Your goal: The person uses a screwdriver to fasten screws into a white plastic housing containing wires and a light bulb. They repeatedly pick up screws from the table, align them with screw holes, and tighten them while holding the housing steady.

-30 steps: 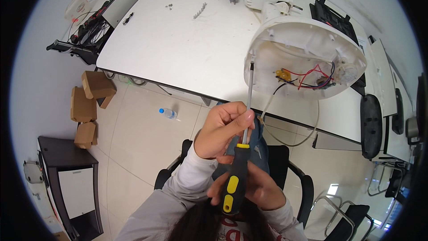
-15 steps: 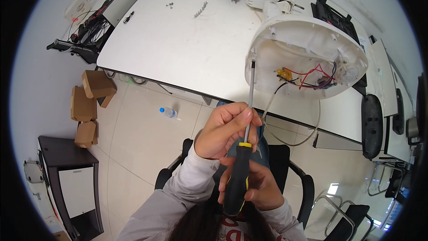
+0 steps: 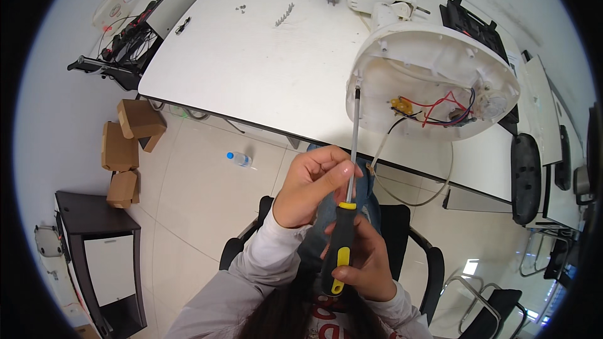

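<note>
The right hand (image 3: 369,267) is curling its fingers around the thick handle of a screwdriver (image 3: 344,232), whose matte black grip is showing glossy yellow inlays and a yellow collar. The left hand (image 3: 306,188) is pinching the slim, smooth metal shaft between thumb and fingers. Over the table edge, the shaft is slanting up to a white plastic shell (image 3: 374,97), its dark tip standing at a small post inside the left rim; whether it is seating in a screw is too small to tell. The shell is lying hollow side up on the smooth white table (image 3: 251,75), rounded and ribbed with posts, and is holding red wires (image 3: 433,110), dark wires and a lumpy yellow part (image 3: 402,107). Farther back, a black case (image 3: 474,25) is lying open, its contents hard to make out, and small grey pieces (image 3: 284,15) are forming a row.
</note>
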`<state>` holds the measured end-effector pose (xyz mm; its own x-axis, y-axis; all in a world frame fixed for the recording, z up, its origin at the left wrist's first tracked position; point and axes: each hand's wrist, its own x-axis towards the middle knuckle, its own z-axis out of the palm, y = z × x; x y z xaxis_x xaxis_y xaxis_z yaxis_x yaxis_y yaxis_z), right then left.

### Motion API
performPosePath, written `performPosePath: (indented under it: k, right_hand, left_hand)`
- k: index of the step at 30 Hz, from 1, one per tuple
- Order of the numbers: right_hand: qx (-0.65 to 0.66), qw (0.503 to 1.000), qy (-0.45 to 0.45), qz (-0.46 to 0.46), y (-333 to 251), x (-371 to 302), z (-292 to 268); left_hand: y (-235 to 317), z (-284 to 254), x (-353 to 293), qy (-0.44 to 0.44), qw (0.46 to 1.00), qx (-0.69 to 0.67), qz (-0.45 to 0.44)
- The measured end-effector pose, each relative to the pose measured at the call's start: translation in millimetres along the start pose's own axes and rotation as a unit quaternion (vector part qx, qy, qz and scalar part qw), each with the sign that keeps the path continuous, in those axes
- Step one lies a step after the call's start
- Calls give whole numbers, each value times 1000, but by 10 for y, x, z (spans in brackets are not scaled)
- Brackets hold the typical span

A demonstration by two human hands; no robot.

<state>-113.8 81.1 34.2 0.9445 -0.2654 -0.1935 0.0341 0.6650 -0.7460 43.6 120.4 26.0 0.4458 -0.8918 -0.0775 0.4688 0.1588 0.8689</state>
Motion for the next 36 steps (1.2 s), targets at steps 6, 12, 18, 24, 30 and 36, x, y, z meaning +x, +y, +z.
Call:
performPosePath:
  k: [6,12,18,24,30,36]
  right_hand:
    - [-72,995,73,22,-42,46,91]
    - [171,973,-77,131,-183,13,124]
    - [215,950,-203,96,-70,-1,-69]
    - [117,983,-109,87,-68,13,48]
    - [6,998,-1,63,-61,47,136]
    - [101,986,-87,97,-137,84,111]
  left_hand:
    - [5,56,13,-18,1000,2,-25]
    - [63,127,19,-36,995,-90,-34]
    - [60,54,41,-107,981,-154,-49]
    - [88,-9,-15,-109,977,-169,-75]
    - [22,16,-15,4,1000,-9,14]
    - [76,-8,3,10,1000,8,-13]
